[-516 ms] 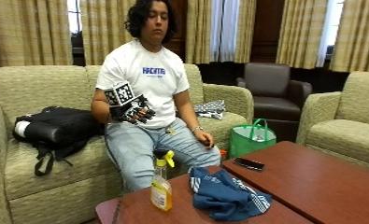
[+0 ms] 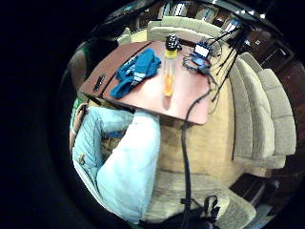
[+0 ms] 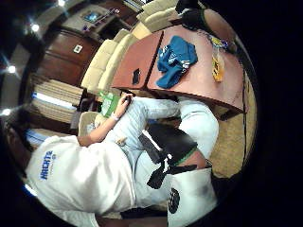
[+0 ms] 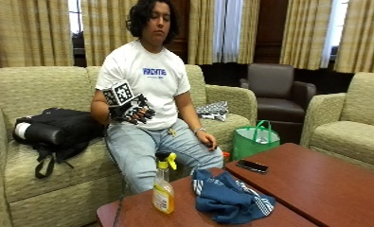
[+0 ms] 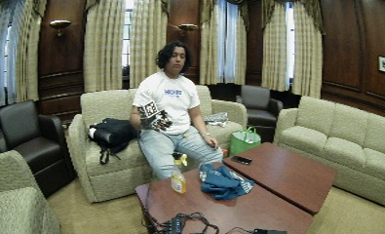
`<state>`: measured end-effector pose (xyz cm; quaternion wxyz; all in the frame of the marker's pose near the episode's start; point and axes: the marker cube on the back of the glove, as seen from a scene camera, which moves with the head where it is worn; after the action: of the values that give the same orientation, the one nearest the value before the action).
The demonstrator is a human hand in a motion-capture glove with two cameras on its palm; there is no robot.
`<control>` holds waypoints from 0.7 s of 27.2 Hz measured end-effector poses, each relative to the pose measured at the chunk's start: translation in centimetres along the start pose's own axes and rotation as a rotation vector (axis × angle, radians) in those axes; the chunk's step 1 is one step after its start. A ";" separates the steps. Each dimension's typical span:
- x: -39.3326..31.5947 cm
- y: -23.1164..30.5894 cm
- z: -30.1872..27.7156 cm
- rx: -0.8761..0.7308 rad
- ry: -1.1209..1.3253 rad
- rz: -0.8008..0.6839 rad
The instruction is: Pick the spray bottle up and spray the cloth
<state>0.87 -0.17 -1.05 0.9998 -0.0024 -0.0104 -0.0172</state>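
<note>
Standing upright near table (image 4: 338, 189) front edge: one spray bottle (image 4: 163, 189), orange liquid inside, untouched. Lying just beside it: one blue cloth (image 4: 230, 201), crumpled. Resting farther back: one black phone (image 4: 252, 166). Hovering at chest height, well apart from bottle: gloved right hand (image 4: 131, 111), fingers loosely curled, gripping nothing. Showing only in wide outside view: cable tangle (image 5: 179, 223) on table's near end.
</note>
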 end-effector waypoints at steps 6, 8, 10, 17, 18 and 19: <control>0.0 0.8 1.1 -0.017 -0.003 0.022; 0.1 0.8 1.2 -0.013 -0.003 0.028; 0.3 0.7 1.2 -0.006 0.000 0.034; 1.3 0.2 1.6 0.050 -0.064 0.119; 1.7 -0.1 1.7 0.058 -0.085 0.124; 2.2 -0.4 1.9 0.063 -0.106 0.127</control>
<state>2.99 -0.63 0.92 0.9965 0.0275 -0.0636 0.0468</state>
